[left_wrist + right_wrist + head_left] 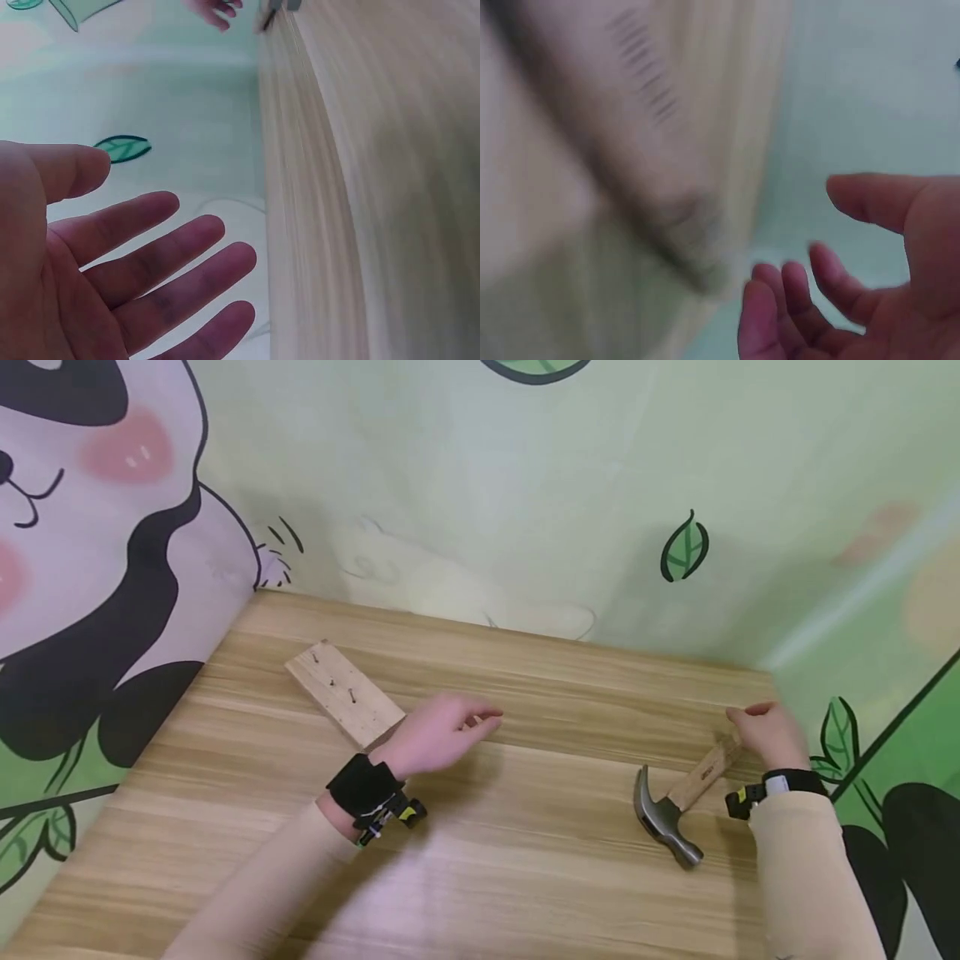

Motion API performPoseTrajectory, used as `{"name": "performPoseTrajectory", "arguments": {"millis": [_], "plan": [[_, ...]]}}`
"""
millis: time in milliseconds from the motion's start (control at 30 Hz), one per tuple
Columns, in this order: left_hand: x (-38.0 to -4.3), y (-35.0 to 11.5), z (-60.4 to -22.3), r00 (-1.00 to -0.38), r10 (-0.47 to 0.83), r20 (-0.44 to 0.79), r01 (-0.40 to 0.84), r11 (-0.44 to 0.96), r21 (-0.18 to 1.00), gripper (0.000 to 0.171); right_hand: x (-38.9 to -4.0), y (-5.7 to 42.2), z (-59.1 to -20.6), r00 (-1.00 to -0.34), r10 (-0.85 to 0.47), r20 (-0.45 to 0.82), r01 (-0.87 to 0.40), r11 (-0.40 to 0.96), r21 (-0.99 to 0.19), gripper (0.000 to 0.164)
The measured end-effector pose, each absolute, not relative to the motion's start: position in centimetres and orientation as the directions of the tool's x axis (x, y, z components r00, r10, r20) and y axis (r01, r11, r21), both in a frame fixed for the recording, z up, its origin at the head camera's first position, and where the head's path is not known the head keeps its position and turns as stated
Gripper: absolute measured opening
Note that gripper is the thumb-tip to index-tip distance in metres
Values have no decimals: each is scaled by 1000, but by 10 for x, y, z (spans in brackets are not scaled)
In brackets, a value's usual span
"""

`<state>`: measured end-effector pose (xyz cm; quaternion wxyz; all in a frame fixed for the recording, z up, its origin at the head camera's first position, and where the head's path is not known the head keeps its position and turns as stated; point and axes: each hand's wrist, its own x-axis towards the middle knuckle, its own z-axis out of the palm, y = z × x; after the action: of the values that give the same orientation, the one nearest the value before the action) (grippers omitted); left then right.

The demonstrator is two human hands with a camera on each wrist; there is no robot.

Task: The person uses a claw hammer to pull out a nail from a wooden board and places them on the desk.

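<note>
A claw hammer [705,772] with a wooden handle and a steel head lies on the right side of the table. My right hand [772,735] hovers by the handle's far end. In the right wrist view its fingers [810,330] are loosely bent and apart from the blurred handle [630,135]. At the left is a wooden block [363,714] with several nails [332,682] standing in its top. In front of the block's near end is my left hand [442,735], its fingers [172,296] spread and holding nothing.
The wood-grain table [540,860] meets a pale green wall [465,510] at the back. A panda-printed wall [97,585] bounds the left side, and a leaf-printed wall [900,677] stands close to my right hand.
</note>
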<state>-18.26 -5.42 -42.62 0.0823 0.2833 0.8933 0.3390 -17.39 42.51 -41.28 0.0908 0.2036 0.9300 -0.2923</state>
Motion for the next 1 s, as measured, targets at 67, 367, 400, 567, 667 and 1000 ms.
{"name": "performPoseTrajectory", "arguments": {"millis": [67, 367, 400, 567, 667, 1000], "plan": [[-178, -56, -428, -825, 563, 46, 450, 606, 656, 43, -166, 435, -421, -874, 399, -278, 486, 703, -520, 78], [-174, -61, -441, -813, 580, 50, 455, 580, 676, 38, -161, 443, -457, -810, 457, -367, 580, 537, -612, 74], [-174, -61, -441, -812, 582, 48, 455, 580, 676, 38, -161, 443, -459, -810, 460, -364, 580, 531, -618, 68], [-172, -59, -441, -810, 585, 37, 450, 580, 679, 39, -164, 446, -461, -812, 449, -374, 582, 563, -587, 51], [-171, -58, -441, -809, 587, 27, 446, 585, 677, 39, -167, 447, -461, -804, 445, -395, 595, 574, -563, 51], [-168, -56, -441, -806, 592, 16, 455, 602, 656, 41, -170, 445, -461, -768, 472, -433, 635, 473, -611, 57]]}}
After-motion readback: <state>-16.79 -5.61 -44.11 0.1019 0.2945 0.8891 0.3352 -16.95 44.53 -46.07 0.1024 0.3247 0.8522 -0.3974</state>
